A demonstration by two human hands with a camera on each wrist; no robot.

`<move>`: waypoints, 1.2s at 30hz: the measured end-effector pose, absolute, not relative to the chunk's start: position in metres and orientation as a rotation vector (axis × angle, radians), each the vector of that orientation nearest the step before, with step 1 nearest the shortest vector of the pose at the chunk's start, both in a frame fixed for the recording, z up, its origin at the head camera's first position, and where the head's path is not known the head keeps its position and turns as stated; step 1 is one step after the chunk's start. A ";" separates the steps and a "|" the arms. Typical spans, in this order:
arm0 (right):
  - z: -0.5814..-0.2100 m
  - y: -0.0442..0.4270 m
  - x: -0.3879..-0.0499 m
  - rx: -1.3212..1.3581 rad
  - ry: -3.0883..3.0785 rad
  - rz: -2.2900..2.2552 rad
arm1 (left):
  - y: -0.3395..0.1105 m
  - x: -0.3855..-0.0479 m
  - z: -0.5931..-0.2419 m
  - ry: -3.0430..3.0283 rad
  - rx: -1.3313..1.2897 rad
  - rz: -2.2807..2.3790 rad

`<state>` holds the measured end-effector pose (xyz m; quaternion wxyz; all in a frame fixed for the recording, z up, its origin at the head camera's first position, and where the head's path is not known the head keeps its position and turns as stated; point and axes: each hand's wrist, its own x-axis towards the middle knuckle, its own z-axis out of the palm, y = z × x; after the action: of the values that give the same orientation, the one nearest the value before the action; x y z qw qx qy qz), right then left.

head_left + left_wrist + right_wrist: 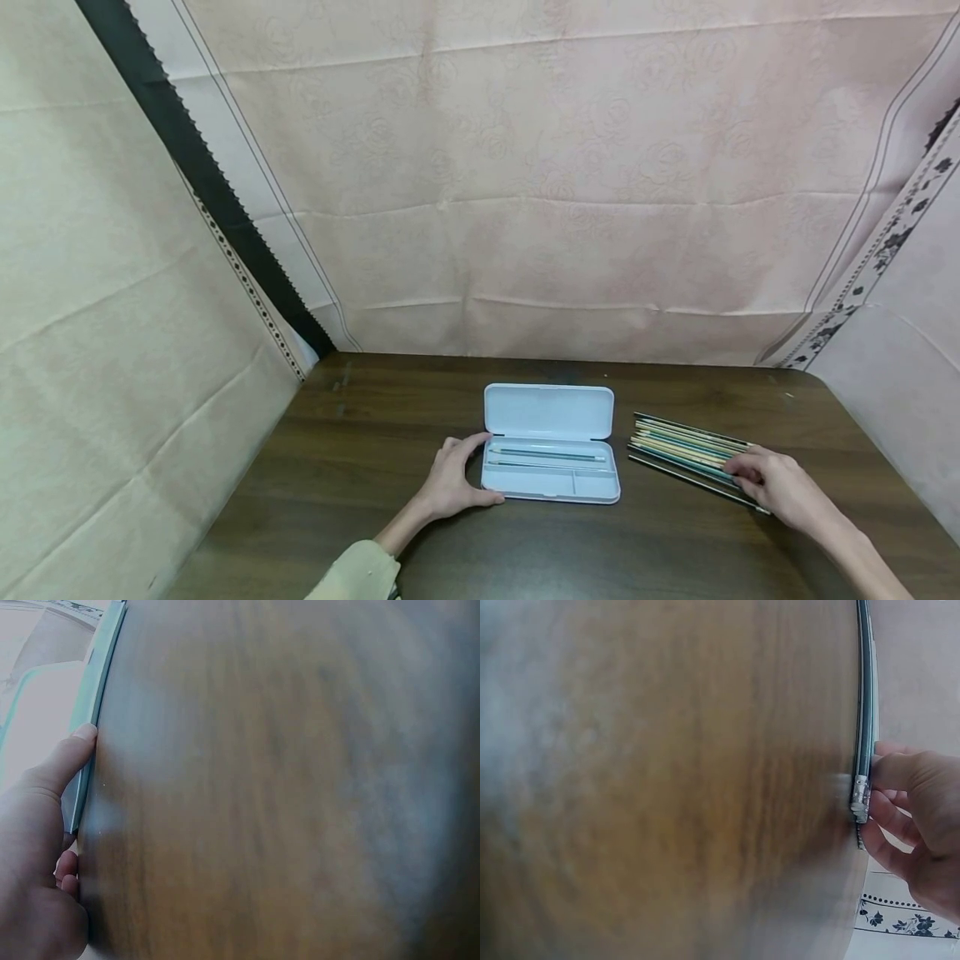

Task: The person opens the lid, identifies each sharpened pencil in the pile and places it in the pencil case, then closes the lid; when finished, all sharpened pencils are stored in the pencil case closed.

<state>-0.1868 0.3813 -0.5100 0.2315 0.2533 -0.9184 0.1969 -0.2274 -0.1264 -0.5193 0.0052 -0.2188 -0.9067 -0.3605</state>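
From my remote station I view a light-blue, rectangular pencil case (532, 483) on the brown wood-grain tabletop (570, 550), its lid (549, 412) hinged open, directly right of the left fingers. The left hand (450, 479) grips the case's left end: thumb at the near corner, forefinger near the hinge. Right of these fingers, at least one slim teal pencil (551, 455) lies in the rear compartment.

A row of slim yellow, teal and dark pencils (686, 454) lies on the tabletop, extending leftward from the right fingers toward the case. The right hand (776, 483) pinches the row at its near right end; I cannot tell how many pencils are held. At these fingers, the right wrist view shows a silver ferrule (860, 787).
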 end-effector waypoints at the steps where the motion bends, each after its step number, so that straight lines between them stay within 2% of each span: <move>1: -0.510 0.381 -0.187 0.701 -2.521 0.538 | -0.126 -0.228 -0.520 -2.840 -0.685 -1.126; 24: -0.500 0.370 -0.187 0.777 -2.430 0.572 | -0.127 -0.228 -0.521 -2.848 -0.674 -1.138; 36: -0.498 0.352 -0.189 0.910 -2.344 0.616 | -0.127 -0.228 -0.521 -2.832 -0.684 -1.136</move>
<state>-0.1888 0.3516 -0.4976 0.2730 0.3381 -0.8711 0.2288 -0.2279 -0.1267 -0.5214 0.0074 -0.2187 -0.9057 -0.3632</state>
